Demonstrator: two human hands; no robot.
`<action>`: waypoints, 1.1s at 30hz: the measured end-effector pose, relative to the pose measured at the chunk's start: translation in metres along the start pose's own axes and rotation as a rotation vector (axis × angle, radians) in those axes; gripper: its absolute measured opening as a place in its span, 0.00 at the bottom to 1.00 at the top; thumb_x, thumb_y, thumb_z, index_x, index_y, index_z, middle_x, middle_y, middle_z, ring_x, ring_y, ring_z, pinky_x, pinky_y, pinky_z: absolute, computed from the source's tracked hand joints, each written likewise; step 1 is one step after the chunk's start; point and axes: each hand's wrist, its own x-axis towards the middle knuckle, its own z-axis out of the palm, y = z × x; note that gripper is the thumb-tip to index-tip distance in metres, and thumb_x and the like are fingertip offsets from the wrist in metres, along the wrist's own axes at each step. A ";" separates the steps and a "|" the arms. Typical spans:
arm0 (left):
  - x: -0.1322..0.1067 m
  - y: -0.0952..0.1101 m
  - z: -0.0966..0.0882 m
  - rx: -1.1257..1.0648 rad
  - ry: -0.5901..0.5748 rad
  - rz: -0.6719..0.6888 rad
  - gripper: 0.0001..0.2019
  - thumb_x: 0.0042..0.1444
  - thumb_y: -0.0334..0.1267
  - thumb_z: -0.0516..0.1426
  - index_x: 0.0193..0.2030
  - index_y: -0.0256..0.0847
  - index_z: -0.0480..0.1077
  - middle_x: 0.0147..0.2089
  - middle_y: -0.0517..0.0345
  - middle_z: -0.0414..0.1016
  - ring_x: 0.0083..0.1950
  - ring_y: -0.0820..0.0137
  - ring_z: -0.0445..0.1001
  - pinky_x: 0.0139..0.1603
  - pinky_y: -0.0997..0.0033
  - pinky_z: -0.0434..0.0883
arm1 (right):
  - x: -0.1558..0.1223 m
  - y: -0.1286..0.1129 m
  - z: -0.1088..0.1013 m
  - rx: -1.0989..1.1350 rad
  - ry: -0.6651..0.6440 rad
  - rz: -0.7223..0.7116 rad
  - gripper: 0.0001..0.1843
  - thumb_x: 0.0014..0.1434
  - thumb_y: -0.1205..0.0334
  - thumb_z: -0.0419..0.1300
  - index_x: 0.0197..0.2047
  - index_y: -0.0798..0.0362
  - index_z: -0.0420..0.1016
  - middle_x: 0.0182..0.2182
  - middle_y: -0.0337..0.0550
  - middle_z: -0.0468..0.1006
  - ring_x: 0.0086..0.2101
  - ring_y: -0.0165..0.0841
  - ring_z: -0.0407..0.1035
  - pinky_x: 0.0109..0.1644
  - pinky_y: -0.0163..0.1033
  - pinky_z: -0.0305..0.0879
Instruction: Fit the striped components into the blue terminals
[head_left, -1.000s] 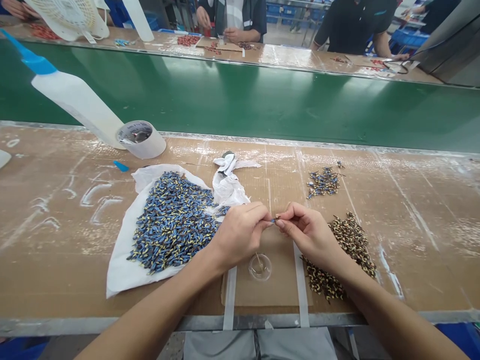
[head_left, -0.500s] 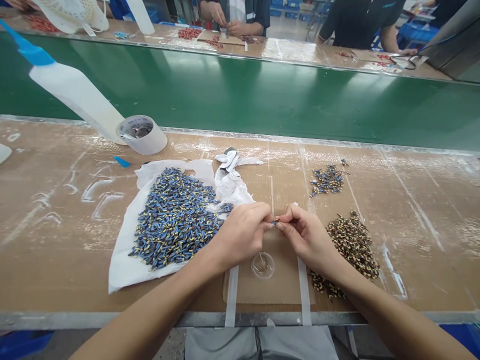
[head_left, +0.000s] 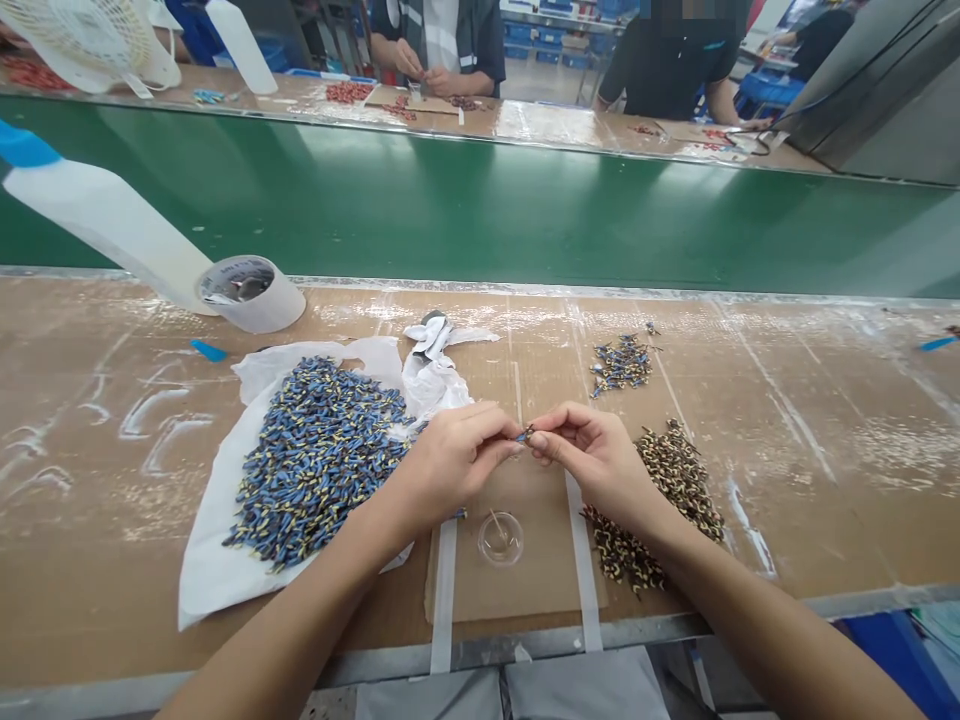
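My left hand (head_left: pixel 454 460) is closed in a pinch on a small blue piece (head_left: pixel 521 437). Facing it, my right hand (head_left: pixel 592 455) pinches a small dark-and-yellow piece (head_left: pixel 530 430); the two pieces meet between the fingertips, too small to make out fully. Below the hands stands a clear round cup (head_left: pixel 501 548) with a thin stick in it, on a taped cardboard sheet (head_left: pixel 517 595). Left of my hands, many blue, yellow and black pieces (head_left: pixel 315 460) are heaped on white paper (head_left: pixel 206 570). A heap of dark-and-yellow pieces (head_left: pixel 679 475) lies partly under my right forearm.
A small group of blue pieces (head_left: pixel 621 363) lies at the back right. Crumpled white paper (head_left: pixel 435 380), a tape roll (head_left: pixel 274 305), a leaning white bottle (head_left: pixel 112 220) and a blue cap (head_left: pixel 208 350) lie farther left. Beyond the green strip (head_left: pixel 480 210), other people work.
The view has shifted a little, so the table's things sit further left. Both hands stay fingertip to fingertip; the small pieces between them have turned slightly.
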 end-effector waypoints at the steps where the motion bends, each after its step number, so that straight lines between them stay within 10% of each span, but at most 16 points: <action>1: 0.000 0.000 0.001 -0.007 0.003 -0.010 0.04 0.58 0.27 0.56 0.35 0.37 0.71 0.31 0.60 0.72 0.33 0.73 0.69 0.34 0.75 0.63 | 0.001 0.001 0.000 0.002 0.005 -0.003 0.06 0.57 0.60 0.64 0.36 0.53 0.75 0.27 0.39 0.77 0.29 0.29 0.72 0.37 0.38 0.70; 33: -0.005 0.005 0.018 -0.073 0.136 -0.012 0.07 0.58 0.25 0.54 0.30 0.36 0.68 0.27 0.61 0.67 0.29 0.74 0.65 0.30 0.75 0.61 | -0.006 -0.001 -0.002 -0.120 -0.076 -0.078 0.10 0.61 0.58 0.59 0.31 0.53 0.68 0.25 0.37 0.71 0.27 0.29 0.65 0.32 0.37 0.63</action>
